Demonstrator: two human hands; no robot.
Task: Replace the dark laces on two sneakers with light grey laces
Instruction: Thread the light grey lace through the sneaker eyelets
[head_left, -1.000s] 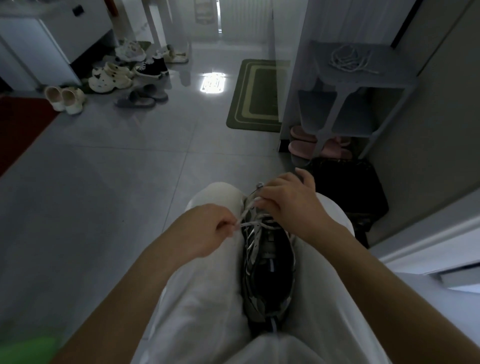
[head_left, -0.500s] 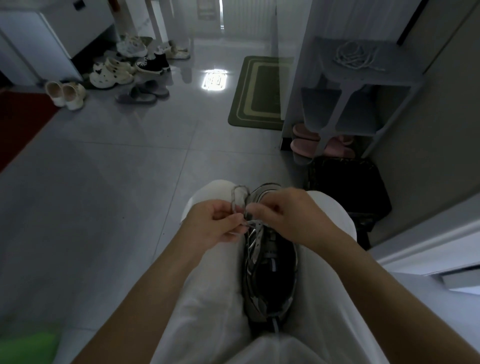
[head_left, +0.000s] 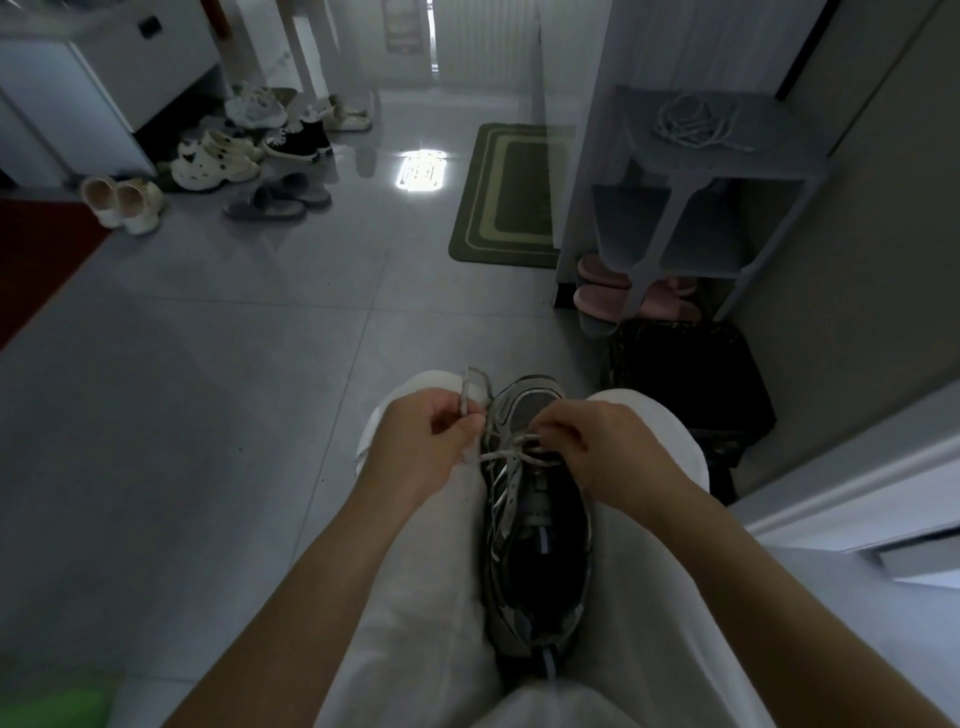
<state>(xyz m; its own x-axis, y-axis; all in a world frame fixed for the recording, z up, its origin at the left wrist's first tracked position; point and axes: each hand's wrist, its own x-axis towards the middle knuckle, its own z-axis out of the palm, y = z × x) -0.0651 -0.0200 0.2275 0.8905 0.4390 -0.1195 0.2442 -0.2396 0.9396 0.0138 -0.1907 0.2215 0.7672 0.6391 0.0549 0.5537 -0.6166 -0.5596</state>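
Far left, on the floor (head_left: 208, 364):
- red mat (head_left: 31, 260) at the edge
- cream clogs (head_left: 124, 205)
- a heap of pale shoes (head_left: 218, 156)
- a black high-top (head_left: 298, 143)
- grey slides (head_left: 275, 200) just in front of the heap

Further right, a green mat (head_left: 506, 192) lies against the white wall.

Near centre, we enter the left hand (head_left: 421, 447). Its grip is curled and pinches a folded loop of the lace (head_left: 498, 457), which is light grey. The loop stands up above the fist, and a strand runs across to the shoe.

The sneaker (head_left: 537, 545) is dark with silver trim. It lies wedged between the thighs on white trousers (head_left: 415, 597), toe pointing away. The lace is threaded only through the eyelets nearest the toe.

The right hand (head_left: 608, 447) rests over the toe end. Its grip is closed, with the fingertips pinching the lace at those eyelets.

Right side:
- a grey rack (head_left: 727, 166)
- a pale coil (head_left: 691, 122) of cord on its top shelf
- pink slippers (head_left: 602, 299) at its foot
- a black bag (head_left: 685, 379) just nearer us — we cannot tell what it holds
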